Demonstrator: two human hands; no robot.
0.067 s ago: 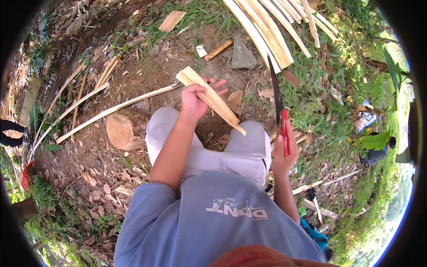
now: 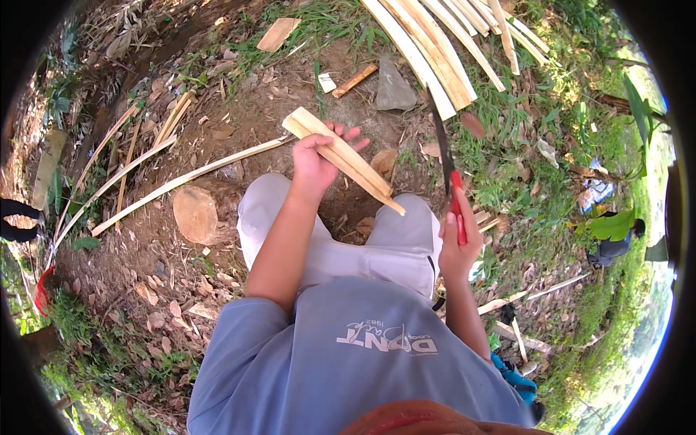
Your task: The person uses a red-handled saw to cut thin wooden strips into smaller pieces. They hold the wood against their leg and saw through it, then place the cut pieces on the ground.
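Above my knees, my left hand (image 2: pixel 317 165) holds a split piece of pale wood (image 2: pixel 351 165). The thumb lies over the wood; the other fingers reach out from its far side. Its wide end points away to the left, and its narrow end lies over my right knee. My right hand (image 2: pixel 459 245) grips the red handle of a long dark blade (image 2: pixel 441 134), which points up and away from me. I cannot tell whether it is a saw or a machete. The blade is apart from the wood in my left hand.
A cut log (image 2: pixel 196 214) lies beside my left knee, with a long wood strip (image 2: pixel 196 174) behind it. Several pale boards (image 2: pixel 429 54) lie at the far right. A grey stone (image 2: pixel 395 87) sits ahead. Someone's dark-clad limb (image 2: pixel 18 219) shows at the left edge.
My right hand and the blade have shifted slightly left, and the blade tilts a little more to the left. The wood in my left hand has barely moved.
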